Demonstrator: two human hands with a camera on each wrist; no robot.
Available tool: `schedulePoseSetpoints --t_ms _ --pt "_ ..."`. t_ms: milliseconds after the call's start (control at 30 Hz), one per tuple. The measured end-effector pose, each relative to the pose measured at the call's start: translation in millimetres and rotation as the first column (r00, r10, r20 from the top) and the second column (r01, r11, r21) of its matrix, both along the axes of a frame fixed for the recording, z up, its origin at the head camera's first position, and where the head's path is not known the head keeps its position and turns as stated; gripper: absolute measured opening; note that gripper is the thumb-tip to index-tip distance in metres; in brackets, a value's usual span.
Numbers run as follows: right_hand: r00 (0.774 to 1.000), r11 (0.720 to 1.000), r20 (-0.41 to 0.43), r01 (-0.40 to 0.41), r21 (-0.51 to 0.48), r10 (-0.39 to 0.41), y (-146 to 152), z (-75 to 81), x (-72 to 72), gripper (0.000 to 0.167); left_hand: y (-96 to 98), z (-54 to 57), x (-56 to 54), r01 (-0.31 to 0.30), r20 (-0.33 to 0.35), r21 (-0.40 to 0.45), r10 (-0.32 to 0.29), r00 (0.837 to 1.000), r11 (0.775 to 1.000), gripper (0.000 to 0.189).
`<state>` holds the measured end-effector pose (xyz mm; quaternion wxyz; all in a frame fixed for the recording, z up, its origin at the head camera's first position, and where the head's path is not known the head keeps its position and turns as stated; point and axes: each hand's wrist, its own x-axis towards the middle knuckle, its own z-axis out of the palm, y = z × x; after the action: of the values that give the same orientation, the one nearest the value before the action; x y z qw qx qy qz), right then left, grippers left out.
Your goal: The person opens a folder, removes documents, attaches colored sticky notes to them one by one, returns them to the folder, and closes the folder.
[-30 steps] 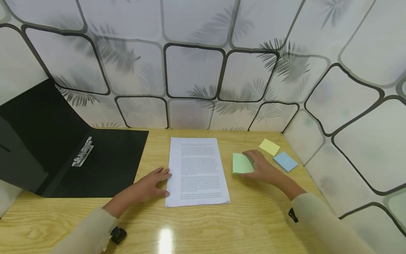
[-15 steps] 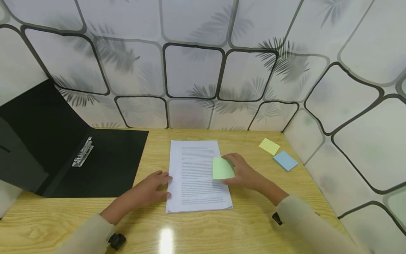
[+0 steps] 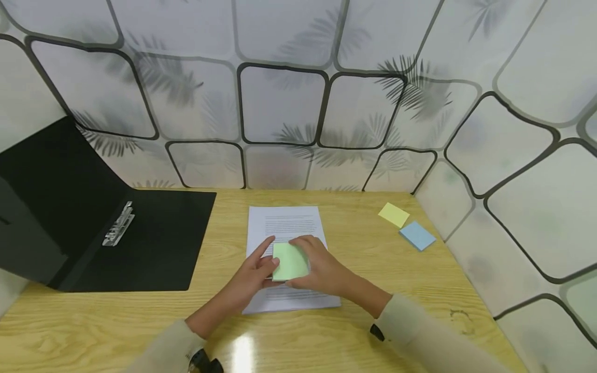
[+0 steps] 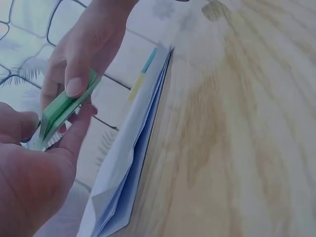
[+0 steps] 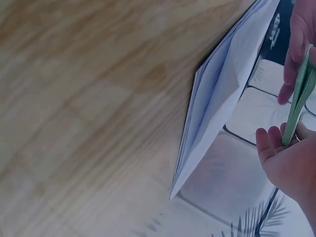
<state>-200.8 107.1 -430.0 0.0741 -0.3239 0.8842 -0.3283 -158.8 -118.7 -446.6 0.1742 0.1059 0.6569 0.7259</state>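
Note:
In the head view a pale green sticky note pad (image 3: 290, 261) is held between both hands over a stack of printed paper (image 3: 291, 220). My right hand (image 3: 326, 267) grips the pad's right side, thumb at the near edge and fingers at the far edge. From the left, my left hand (image 3: 247, 277) pinches it, thumb on top and fingers partly hidden below. Seen edge-on in the left wrist view, the green pad (image 4: 66, 106) is slightly parted into layers and stands clear of the paper stack (image 4: 123, 148).
A black clip file (image 3: 154, 238) lies open at the left, its cover leaning on the patterned wall (image 3: 284, 103). Yellow (image 3: 394, 214) and blue (image 3: 417, 235) sticky note pads lie at the back right of the wooden table (image 3: 373, 228).
My right hand has carried the green sticky note pad leftward from the table to over the paper. My left hand has left the paper's edge and taken hold of the pad.

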Motion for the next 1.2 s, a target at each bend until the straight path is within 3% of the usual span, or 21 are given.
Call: schedulePoseSetpoints --t_ms 167,500,700,867,1033,1100,1200 --pt "1.000 1.000 0.005 -0.012 0.023 0.012 -4.2 0.8 5.0 0.091 3.4 -2.5 0.7 -0.020 0.012 0.039 0.019 1.000 0.999 0.063" --pt "0.998 0.995 -0.011 -0.065 0.070 0.066 3.1 1.1 4.1 0.087 0.2 -5.8 0.4 0.012 0.021 0.037 -0.013 1.000 0.999 0.060" --pt "0.994 0.994 -0.032 -0.107 0.024 0.108 7.2 1.2 3.3 0.064 0.4 -5.6 0.6 -0.019 0.092 0.020 0.017 0.996 1.000 0.053" --pt "0.985 0.992 -0.137 -0.116 -0.049 0.108 9.1 -0.1 3.1 0.034 0.7 -4.6 2.8 -0.035 0.120 0.031 0.031 0.992 0.999 0.056" --pt "0.967 0.986 -0.250 -0.092 -0.141 0.054 7.4 -1.1 0.4 0.019 1.4 -6.9 4.0 -0.044 0.099 -0.037 0.048 0.994 0.998 0.057" --pt "0.970 0.985 -0.240 -0.079 -0.151 0.041 6.7 -0.2 0.1 0.020 2.5 -8.2 4.0 -0.055 0.080 -0.071 0.061 0.995 0.996 0.057" --pt "0.987 0.984 -0.150 -0.080 -0.159 0.056 6.0 2.5 1.9 0.026 4.0 -9.7 4.1 -0.073 0.068 -0.092 0.080 0.994 0.993 0.054"
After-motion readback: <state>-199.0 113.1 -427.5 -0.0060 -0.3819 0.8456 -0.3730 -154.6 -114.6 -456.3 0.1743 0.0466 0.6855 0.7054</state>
